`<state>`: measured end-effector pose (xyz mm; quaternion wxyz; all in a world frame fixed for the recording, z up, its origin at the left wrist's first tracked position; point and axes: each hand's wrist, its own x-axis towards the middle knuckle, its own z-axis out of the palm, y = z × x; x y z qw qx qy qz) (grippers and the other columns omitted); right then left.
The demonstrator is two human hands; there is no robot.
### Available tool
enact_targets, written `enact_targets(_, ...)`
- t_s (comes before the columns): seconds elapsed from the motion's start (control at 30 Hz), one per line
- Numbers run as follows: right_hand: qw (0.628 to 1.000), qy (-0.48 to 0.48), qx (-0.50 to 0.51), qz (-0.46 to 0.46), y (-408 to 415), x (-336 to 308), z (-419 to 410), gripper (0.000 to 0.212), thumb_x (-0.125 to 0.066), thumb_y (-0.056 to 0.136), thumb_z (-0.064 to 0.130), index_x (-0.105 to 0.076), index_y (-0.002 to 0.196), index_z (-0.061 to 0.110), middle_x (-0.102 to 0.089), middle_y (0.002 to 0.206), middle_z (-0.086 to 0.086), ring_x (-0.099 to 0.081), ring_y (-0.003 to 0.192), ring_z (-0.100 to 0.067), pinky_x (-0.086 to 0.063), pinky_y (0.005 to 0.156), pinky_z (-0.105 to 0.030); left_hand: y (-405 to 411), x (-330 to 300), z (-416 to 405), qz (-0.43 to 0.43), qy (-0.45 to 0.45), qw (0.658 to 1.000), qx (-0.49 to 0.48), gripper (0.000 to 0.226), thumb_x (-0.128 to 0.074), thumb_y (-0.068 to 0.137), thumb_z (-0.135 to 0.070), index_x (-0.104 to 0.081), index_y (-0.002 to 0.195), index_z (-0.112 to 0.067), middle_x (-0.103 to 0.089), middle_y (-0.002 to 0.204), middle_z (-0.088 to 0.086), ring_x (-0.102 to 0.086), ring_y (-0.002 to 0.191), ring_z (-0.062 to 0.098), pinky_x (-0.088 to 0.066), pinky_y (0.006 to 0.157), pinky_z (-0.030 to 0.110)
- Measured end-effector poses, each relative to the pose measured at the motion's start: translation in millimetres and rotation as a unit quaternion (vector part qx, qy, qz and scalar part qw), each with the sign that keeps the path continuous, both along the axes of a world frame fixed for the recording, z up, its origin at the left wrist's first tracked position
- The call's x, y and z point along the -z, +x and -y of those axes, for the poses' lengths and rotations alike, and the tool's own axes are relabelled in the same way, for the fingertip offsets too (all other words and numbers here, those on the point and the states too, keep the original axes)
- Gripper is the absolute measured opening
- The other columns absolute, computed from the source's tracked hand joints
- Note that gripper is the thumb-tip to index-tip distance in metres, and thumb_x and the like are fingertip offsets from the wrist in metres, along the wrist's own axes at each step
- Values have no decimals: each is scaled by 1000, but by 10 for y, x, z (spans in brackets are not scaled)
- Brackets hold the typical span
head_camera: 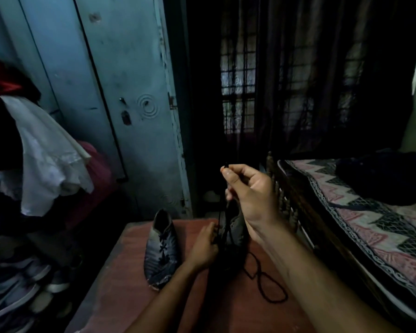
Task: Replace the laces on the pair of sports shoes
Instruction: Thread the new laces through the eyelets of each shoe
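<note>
Two dark sports shoes lie on a reddish table. The left shoe is laced and lies apart from my hands. The right shoe sits between my hands, partly hidden by them. My right hand is raised above it and pinches the tip of a black lace, pulling it up taut. My left hand holds the right shoe at its lacing, fingers curled by the lace. Another length of black lace lies looped on the table to the right of the shoe.
A blue door stands behind the table. Clothes hang at the left, with several shoes on the floor below. A bed with a patterned cover stands close at the right, and a curtained window is behind.
</note>
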<state>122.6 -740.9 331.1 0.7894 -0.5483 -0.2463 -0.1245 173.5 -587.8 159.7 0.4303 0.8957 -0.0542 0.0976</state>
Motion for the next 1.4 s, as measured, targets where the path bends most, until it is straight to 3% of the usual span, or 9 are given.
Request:
enact_targets(0.07, 1000, -17, 5, 3, -3, 3, 3, 7, -67, 95, 11, -70, 89, 10, -57, 58, 10, -50, 53, -7, -42, 53, -19, -211, -527, 130, 76, -131, 988, 6, 38, -47, 88, -24, -60, 124, -25, -66, 126, 0, -61, 122, 18, -48, 101, 34)
enact_targets(0.13, 1000, -27, 13, -3, 9, 33, 18, 6, -66, 95, 8, -70, 90, 8, -64, 62, 11, -57, 56, 0, -44, 55, -14, -451, -1046, 226, 131, -257, 955, 72, 39, -47, 96, -25, -60, 133, -27, -67, 132, 2, -62, 125, 23, -51, 102, 42)
enact_targets(0.2, 1000, -16, 14, -13, 22, 81, 50, 6, -67, 95, 9, -71, 94, 5, -70, 72, 4, -64, 64, -4, -50, 60, -18, -665, -1366, 279, 152, -299, 934, 123, 33, -56, 101, -32, -61, 132, -23, -69, 128, 5, -66, 118, 26, -57, 94, 41)
enact_targets(0.43, 995, -34, 51, -82, -60, 571, 143, 5, -70, 93, 15, -73, 92, 11, -69, 71, 3, -60, 65, -9, -47, 60, -24, -850, -1184, 251, 149, -252, 956, 35, 12, -74, 90, -9, -78, 100, -5, -78, 87, 1, -70, 75, 4, -50, 65, 17)
enact_targets(0.6, 988, -53, 26, -141, -159, 995, 265, 9, -69, 93, 9, -71, 86, 14, -72, 76, -7, -64, 70, -16, -51, 58, -28, -958, -884, 290, 136, -165, 976, 31, 18, -80, 86, -18, -81, 103, -17, -79, 98, -7, -75, 95, 11, -61, 84, 34)
enact_targets(0.77, 984, -81, -18, -155, -207, 1152, 408, 8, -65, 92, -2, -67, 94, 6, -69, 78, -13, -64, 68, -19, -55, 60, -30, -993, -700, 301, 155, -81, 985, -2, 6, -80, 88, -19, -83, 93, -21, -77, 87, -14, -71, 80, 0, -59, 70, 28)
enact_targets(1.07, 976, -169, -63, -125, -70, 1117, 574, 16, -69, 87, -6, -74, 88, 9, -76, 75, -8, -75, 70, -21, -60, 62, -24, -967, -732, 163, 106, -43, 992, 51, 11, -78, 90, -20, -82, 99, -25, -77, 91, -16, -71, 85, -2, -58, 73, 22)
enact_targets(1.27, 951, -249, -117, -138, -6, 1105, 622, 15, -71, 85, -7, -69, 84, 8, -75, 73, -5, -74, 69, -19, -60, 60, -26, -900, -830, 100, 60, -7, 993, 105, 7, -79, 89, -21, -81, 95, -24, -77, 89, -12, -72, 83, 4, -60, 72, 37)
enact_targets(1.4, 934, -274, -162, -162, 52, 1056, 653, 14, -70, 85, -8, -63, 87, 4, -73, 74, -9, -74, 69, -22, -62, 62, -30, -817, -995, 63, 49, 88, 983, 150, 8, -81, 87, -22, -80, 93, -27, -77, 90, -12, -70, 85, 1, -57, 76, 38)
